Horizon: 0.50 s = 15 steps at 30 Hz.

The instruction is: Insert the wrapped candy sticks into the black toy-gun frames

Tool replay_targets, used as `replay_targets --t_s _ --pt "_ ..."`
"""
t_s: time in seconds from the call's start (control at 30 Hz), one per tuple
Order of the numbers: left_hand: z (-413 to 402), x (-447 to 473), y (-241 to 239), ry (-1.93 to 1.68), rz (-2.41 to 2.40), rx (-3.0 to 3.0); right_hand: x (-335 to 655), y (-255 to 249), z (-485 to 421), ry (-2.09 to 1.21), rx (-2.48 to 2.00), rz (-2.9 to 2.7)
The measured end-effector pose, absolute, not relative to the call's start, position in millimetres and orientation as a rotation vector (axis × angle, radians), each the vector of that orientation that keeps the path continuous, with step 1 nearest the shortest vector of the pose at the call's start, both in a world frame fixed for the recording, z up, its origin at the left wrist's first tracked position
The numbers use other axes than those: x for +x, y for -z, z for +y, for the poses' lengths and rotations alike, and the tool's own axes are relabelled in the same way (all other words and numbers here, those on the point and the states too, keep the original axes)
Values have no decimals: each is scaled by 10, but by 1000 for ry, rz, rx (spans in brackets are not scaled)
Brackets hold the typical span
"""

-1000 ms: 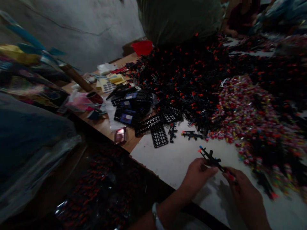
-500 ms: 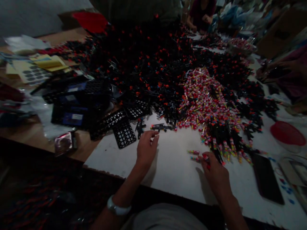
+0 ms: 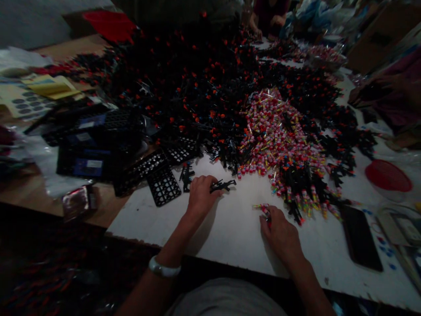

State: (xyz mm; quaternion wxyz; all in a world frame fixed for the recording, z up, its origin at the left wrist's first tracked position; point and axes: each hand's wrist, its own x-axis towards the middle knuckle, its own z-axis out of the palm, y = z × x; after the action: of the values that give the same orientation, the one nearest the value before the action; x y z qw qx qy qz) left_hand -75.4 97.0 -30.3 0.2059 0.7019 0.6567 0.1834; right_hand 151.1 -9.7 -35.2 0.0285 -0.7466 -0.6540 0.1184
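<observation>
My left hand (image 3: 200, 197) is closed on a small black toy gun (image 3: 225, 186), its stock end sticking out to the right just above the white board. To the right, my right hand (image 3: 281, 233) is low over the board with its fingers pinched on small bright tubes (image 3: 261, 206) with red and yellow parts. How many it has is unclear, as the fingers cover part of them. Another black toy gun (image 3: 187, 176) lies left of my left hand. A heap of pink, red and yellow tubes (image 3: 274, 131) rises beyond my right hand.
A large pile of black toy guns with orange tips (image 3: 194, 87) fills the far side. Black lattice trays (image 3: 163, 185) lie left. A phone (image 3: 361, 237) and a red round mesh lid (image 3: 388, 175) are right. Another person's hands (image 3: 278, 20) show at the far end.
My left hand has taken hold of a toy gun from the board. My right hand has shifted left to the tube lying there. The view has turned slightly.
</observation>
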Motion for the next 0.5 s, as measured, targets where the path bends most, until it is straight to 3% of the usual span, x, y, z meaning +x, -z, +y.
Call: replay_targets --t_s 0.23,0.4,0.5 --pt "674 -767 311 -696 1673 1786 1734 338 -137 -648 -2136 -1817" --pt "537 -786 354 -743 1612 1810 1900 293 -161 -291 -2183 -1699" --pt "506 -748 358 -753 1633 1774 1830 253 -132 -208 -2429 -1774"
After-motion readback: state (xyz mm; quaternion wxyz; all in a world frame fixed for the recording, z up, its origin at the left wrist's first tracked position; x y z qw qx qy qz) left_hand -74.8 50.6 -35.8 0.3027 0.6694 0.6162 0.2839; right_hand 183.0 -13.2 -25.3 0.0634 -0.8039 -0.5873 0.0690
